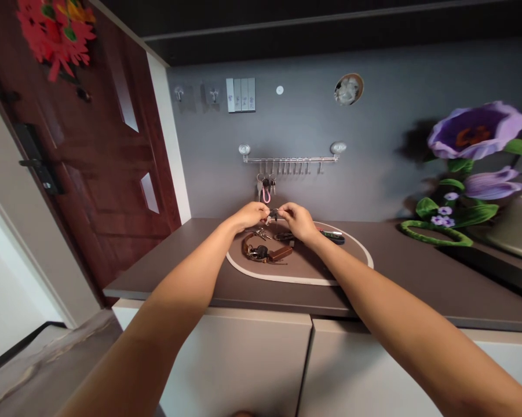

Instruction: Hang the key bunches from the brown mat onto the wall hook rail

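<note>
Both my hands meet over an oval mat, pinching a small bunch of keys [274, 214] between them. My left hand [254, 215] grips it from the left with thumb and fingertips. From the other side my right hand [298, 219] pinches its ring. Below, a bunch of keys with a brown leather strap and a dark fob [261, 251] lies on the mat [304, 280]. Loose silver keys [262, 233] rest just behind it. A dark object with a light tip [333, 237] lies beyond my right wrist. More keys [266, 186] hang from the hook rail [291, 160] above my hands.
The mat lies on a brown cabinet top [165, 260] against a grey wall. Purple artificial flowers [478, 133] stand at the right. Switches [241, 95] and small clear hooks [213, 94] are on the wall. A dark red door [108, 150] is at the left.
</note>
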A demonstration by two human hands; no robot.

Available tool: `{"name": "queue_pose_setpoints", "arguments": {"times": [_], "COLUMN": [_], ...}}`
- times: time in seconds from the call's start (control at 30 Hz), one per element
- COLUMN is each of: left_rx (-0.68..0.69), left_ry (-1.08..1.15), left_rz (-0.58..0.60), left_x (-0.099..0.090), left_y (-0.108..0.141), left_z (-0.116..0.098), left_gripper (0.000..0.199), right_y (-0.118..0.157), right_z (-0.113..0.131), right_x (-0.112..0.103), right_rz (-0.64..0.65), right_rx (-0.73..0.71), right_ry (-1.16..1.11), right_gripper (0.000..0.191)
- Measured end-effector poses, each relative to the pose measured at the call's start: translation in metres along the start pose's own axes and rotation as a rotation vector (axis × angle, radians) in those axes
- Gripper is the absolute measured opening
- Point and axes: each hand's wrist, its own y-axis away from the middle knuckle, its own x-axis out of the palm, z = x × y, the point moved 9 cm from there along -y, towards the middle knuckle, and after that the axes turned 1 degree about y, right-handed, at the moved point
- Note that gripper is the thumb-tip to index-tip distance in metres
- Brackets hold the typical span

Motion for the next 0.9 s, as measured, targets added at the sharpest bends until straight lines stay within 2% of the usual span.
{"name": "queue_pose_setpoints", "arguments": {"times": [0.13,0.27,0.37,0.53,0.6,0.77,0.9], "left_rx": [-0.010,0.052,0.067,0.059,0.039,0.002,-0.017], "left_ry": [0.087,0.034,-0.118,-0.623,-0.741,-0.840,-0.863], "left_rz": [0.047,0.066,0.058,-0.072,-0.096,-0.093,-0.084], "left_x": [0.005,0.006,0.004,-0.012,-0.015,-0.017,-0.017], "left_y": [0.000,-0.001,-0.002,-0.001,-0.001,-0.002,-0.002], "left_z": [0.000,-0.004,-0.003,-0.006,-0.006,-0.003,-0.003], "left_gripper": [0.011,0.014,0.018,0.020,0.022,0.025,0.024], "right_y": [-0.002,-0.003,-0.003,0.000,0.000,-0.008,-0.024], "right_z": [-0.008,-0.011,-0.009,0.001,0.003,-0.002,-0.006], "right_x": [0.003,0.004,0.001,-0.007,-0.010,-0.017,-0.025], "right_rz": [-0.003,-0.004,-0.019,-0.031,-0.047,-0.109,-0.133], "right_rx": [0.027,0.014,0.009,-0.013,-0.012,0.007,0.038], "right_ry": [-0.117,-0.168,-0.188,-0.104,-0.073,-0.077,-0.065], "right_gripper": [0.017,0.020,0.021,0.018,0.018,0.020,0.018]}}
